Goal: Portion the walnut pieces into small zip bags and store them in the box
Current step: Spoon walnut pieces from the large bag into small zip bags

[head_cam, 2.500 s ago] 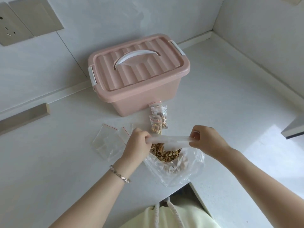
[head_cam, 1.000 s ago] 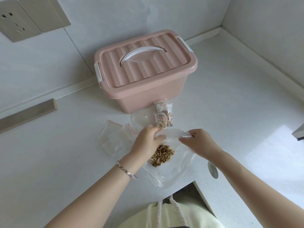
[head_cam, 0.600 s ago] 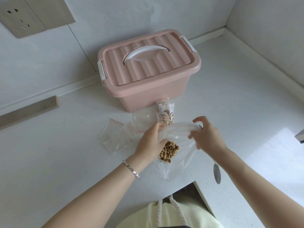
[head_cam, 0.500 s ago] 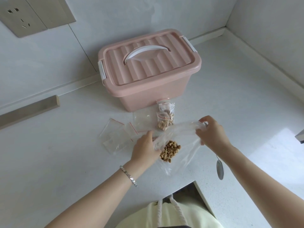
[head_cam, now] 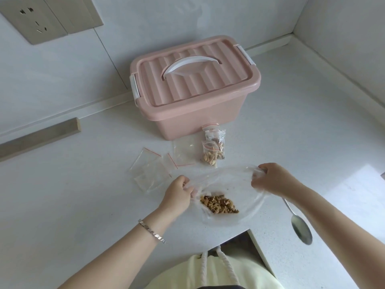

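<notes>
1. Both grips are closed on the large clear bag (head_cam: 249, 207). The left grip (head_cam: 177, 195) and the right grip (head_cam: 270, 180) each pinch one side of the bag mouth, with the fingers curled into the film.
2. The two sides are held apart so that the mouth is spread wide. This probably gives access to the walnut pieces (head_cam: 218, 204), which lie in a small heap inside the bag. The bag rests on the counter (head_cam: 62, 205) near its front edge.
3. The spoon (head_cam: 301, 228) lies just beside the bag, toward the counter's right edge. It is within reach of the right grip, presumably for scooping.
4. The empty zip bags (head_cam: 149, 173) lie flat on the left-edge side of the bag mouth, ready for filling.
5. Two filled zip bags (head_cam: 212, 151) lie just in front of the box (head_cam: 193, 90). The box stands toward the back edge with its lid on, so the filled bags are not yet stored.
</notes>
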Demonstrator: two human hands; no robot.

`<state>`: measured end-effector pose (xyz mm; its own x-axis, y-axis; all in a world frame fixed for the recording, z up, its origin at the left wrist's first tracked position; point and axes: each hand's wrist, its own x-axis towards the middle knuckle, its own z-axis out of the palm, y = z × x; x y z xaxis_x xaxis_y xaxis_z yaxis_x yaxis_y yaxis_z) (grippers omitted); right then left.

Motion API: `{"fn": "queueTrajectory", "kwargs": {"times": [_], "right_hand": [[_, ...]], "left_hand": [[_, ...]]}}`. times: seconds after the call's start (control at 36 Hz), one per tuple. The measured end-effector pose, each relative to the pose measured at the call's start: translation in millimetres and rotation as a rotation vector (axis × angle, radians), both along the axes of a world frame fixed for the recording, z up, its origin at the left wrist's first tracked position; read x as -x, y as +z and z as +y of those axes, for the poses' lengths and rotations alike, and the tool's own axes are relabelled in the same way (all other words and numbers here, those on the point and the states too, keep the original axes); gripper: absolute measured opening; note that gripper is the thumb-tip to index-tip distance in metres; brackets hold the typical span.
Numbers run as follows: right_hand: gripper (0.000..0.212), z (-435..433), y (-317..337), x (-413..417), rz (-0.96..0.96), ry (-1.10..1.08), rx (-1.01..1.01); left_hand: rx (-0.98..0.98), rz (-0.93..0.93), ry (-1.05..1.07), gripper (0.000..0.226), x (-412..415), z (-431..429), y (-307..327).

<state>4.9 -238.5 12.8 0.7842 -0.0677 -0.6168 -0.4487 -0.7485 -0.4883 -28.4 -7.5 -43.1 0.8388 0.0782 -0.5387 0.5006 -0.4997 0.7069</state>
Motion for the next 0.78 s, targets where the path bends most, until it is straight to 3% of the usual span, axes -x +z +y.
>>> {"fn": "queueTrajectory", "kwargs": {"times": [0.14,0.22,0.36,0.42,0.47,0.56,0.67,0.78], "right_hand": [[0.017,4,-10,2,0.082,-0.02,-0.007],[0.011,12,-24,5,-0.003,-0.033,0.016],[0.03,27,-34,16,-0.311,0.194,0.11],[0.035,32,-35,20,-0.481,0.346,0.133],[0.053,35,-37,24,-0.627,0.512,0.149],[0.069,32,-42,26,-0.756,0.707,0.19],[0.073,24,-32,27,-0.766,0.891,0.113],[0.066,17,-34,28,-0.672,1.042,0.143]], "left_hand": [[-0.11,-0.011,-0.082,0.005,-2,6,0],[-0.068,-0.147,-0.051,0.025,6,5,1],[0.013,-0.468,-0.242,0.035,19,10,-1],[-0.007,-0.518,-0.343,0.033,20,13,-1],[-0.085,-0.544,-0.432,0.033,20,16,-3],[-0.151,-0.517,-0.5,0.032,20,20,-8],[-0.241,-0.347,-0.451,0.021,18,24,-15],[-0.35,-0.237,-0.34,0.025,15,19,-18]]}}
